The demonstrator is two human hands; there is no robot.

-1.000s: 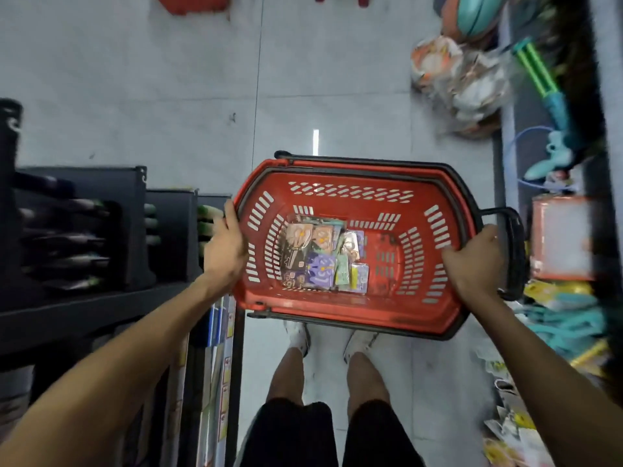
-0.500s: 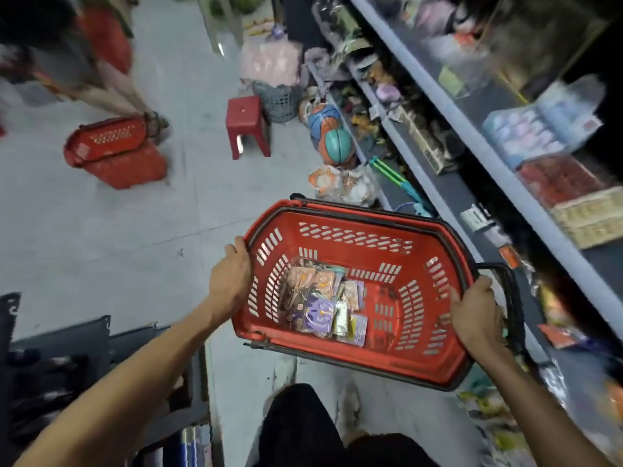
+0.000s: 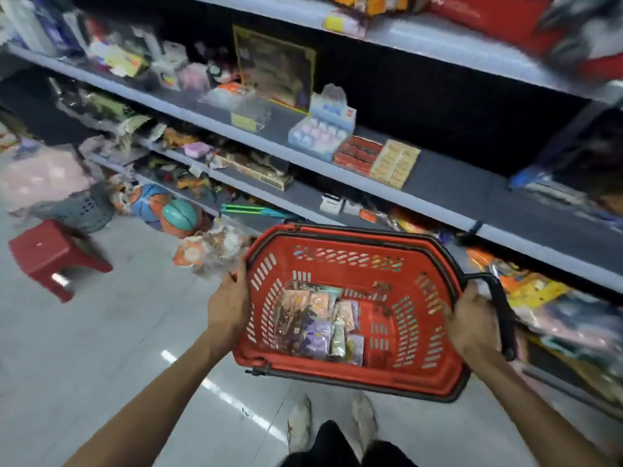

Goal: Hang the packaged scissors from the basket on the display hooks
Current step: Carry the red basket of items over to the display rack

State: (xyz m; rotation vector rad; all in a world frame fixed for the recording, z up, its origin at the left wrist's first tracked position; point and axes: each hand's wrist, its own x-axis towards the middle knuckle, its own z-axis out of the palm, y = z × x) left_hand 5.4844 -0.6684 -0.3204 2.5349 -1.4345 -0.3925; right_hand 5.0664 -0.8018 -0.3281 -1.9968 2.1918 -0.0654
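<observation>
Both hands are busy in the head view: our left hand [image 3: 227, 306] is clamped over the left rim of the basket [image 3: 347, 244], and our right hand [image 3: 472, 323] is curled round the right end, just beside the folded-down black handle [image 3: 502, 315]. The packaged scissors [image 3: 317, 326] lie in a loose heap on the basket floor, a bit left of middle. They're flat, glossy packs in pinks and purples, probably card with clear plastic, though the blur makes that hard to call. The basket is hard red moulded plastic with slotted walls, and it's tipped slightly. We reckon the job right now is just carrying, so keep it level or those slick packs will slide into a corner. We can't spot any display hooks among the grey-edged shelves [image 3: 438, 183] yet. Once we do, we'd park the basket to free a hand.
</observation>
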